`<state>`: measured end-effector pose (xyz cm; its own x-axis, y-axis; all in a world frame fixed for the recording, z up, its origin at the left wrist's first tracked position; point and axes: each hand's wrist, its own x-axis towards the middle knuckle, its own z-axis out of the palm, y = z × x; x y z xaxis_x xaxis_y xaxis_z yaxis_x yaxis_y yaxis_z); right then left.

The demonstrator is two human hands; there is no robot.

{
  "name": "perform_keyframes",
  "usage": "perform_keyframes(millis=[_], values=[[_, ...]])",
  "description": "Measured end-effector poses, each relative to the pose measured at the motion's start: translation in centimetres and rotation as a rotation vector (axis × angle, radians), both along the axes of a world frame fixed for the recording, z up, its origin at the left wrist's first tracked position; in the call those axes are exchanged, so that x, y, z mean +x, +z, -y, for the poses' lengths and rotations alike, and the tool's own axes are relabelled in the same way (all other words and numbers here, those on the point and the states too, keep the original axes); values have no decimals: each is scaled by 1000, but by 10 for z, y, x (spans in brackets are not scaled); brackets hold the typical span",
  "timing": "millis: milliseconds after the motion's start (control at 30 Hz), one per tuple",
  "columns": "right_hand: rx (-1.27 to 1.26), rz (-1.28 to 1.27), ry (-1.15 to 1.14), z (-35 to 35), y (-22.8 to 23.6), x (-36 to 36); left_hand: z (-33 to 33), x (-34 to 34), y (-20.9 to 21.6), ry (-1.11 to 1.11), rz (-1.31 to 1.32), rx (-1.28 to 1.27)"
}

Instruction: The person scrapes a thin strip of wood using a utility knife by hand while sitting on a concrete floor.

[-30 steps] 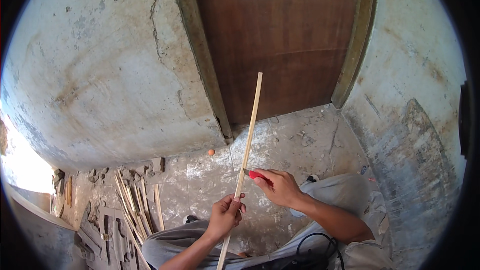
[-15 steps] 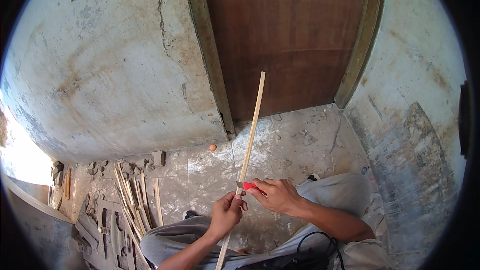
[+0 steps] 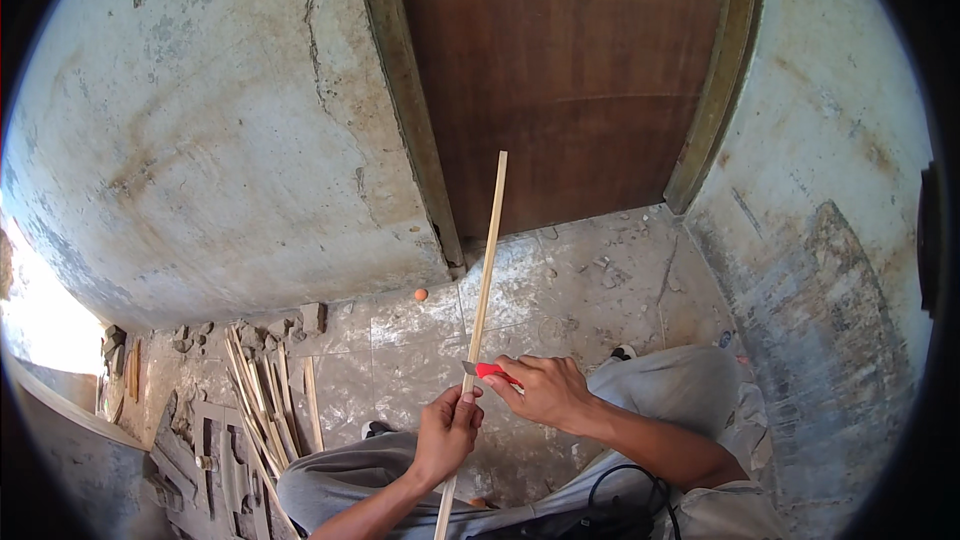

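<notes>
A long, pale wooden strip slants upward from between my legs toward the door. My left hand is closed round it, thumb on top, near its lower part. In my right hand is a red-handled utility knife, gripped with the fingers wrapped over the handle. The knife's short blade lies across the strip just above my left thumb. The strip's lower end runs down past my left wrist to the picture's lower edge.
Several loose wooden strips lean in a bundle by my left knee. Rubble lies along the wall, with a small orange ball nearby. A brown door stands ahead, and a stained wall rises on the right.
The strip's far end has swung a little to the left. Both hands and the knife have shifted slightly left, and the blade still rests on the strip.
</notes>
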<state>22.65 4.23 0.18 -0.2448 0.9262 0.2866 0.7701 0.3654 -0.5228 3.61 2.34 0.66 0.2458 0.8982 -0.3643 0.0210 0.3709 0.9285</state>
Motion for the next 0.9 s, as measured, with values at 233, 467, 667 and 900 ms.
perform_keyframes(millis=[233,467,667,900], values=[[-11,-5,-24,-2,-1,1,-1,-2,3,-3,94,-87],[-9,-10,-21,-4,-1,0,-2,-2,2,-3,8,-9],[-47,-22,-10,-5,-2,-1,0,-2,-2,-13,-92,93],[-94,-21,-21,-8,-2,0,-2,-2,2,-9,-89,44]])
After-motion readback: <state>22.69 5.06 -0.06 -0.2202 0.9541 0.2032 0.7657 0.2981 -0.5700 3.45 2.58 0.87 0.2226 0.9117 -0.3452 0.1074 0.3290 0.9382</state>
